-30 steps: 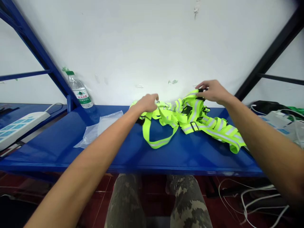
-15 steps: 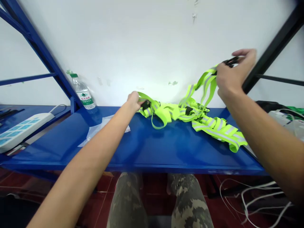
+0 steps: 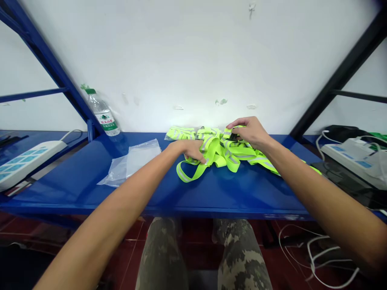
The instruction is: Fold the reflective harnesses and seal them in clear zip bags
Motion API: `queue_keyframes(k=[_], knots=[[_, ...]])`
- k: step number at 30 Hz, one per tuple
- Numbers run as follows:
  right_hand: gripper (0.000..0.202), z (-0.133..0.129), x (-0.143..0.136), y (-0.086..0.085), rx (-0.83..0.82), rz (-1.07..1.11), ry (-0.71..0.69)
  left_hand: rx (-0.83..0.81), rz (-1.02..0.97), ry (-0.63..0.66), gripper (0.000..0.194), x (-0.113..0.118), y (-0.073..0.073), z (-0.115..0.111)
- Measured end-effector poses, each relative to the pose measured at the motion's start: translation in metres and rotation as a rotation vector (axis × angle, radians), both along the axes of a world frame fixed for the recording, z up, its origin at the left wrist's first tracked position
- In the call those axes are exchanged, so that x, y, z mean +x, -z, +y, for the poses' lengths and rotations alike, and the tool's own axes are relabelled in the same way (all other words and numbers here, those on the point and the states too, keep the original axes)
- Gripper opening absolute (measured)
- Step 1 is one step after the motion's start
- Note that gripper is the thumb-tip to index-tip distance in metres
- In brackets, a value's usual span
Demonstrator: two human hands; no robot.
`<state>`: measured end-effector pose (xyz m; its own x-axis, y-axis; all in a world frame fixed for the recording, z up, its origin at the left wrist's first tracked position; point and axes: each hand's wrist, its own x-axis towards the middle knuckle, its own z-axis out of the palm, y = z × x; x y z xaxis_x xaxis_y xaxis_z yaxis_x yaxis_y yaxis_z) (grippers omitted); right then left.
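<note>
Soft, flat, yellow-green straps (image 3: 217,151) with pale grey stripes are lying in a loose, looping tangle along the far side of the glossy blue tabletop (image 3: 181,197), one open loop drooping toward its front edge. The left hand (image 3: 195,151) is dipping into the tangle over the tabletop's far middle; its fingertips are partly hidden, so whether it is gripping cannot be told. The right hand (image 3: 249,131), farther right over the tabletop, is curling its fingers narrowly round the straps beside a black fitting, and its forearm is covering part of their right-hand stretch. Thin, crinkled clear plastic bags (image 3: 142,155) are lying on the tabletop's left half, the left forearm passing close by them. A clear ribbed bottle (image 3: 104,114) with a green cap is leaning against the white wall (image 3: 181,52) at the tabletop's far left corner. Beyond its left end a white power strip (image 3: 32,161) is resting, and below its right front edge white cables (image 3: 314,257) are curving over the dark red floor (image 3: 130,257).
</note>
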<state>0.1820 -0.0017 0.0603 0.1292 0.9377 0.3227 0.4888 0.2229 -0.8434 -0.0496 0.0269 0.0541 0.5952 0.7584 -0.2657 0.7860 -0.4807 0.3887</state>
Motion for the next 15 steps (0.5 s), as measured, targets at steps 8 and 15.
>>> queue_keyframes(k=[8, 15], knots=[[0.012, -0.016, 0.009, -0.010, -0.258, -0.436, -0.374, 0.366, -0.303, -0.251, 0.048, -0.011, -0.006, 0.019], [0.045, -0.020, 0.020, -0.011, -0.232, -0.422, -0.519, 0.642, -0.926, -0.536, 0.021, -0.023, -0.040, 0.035]])
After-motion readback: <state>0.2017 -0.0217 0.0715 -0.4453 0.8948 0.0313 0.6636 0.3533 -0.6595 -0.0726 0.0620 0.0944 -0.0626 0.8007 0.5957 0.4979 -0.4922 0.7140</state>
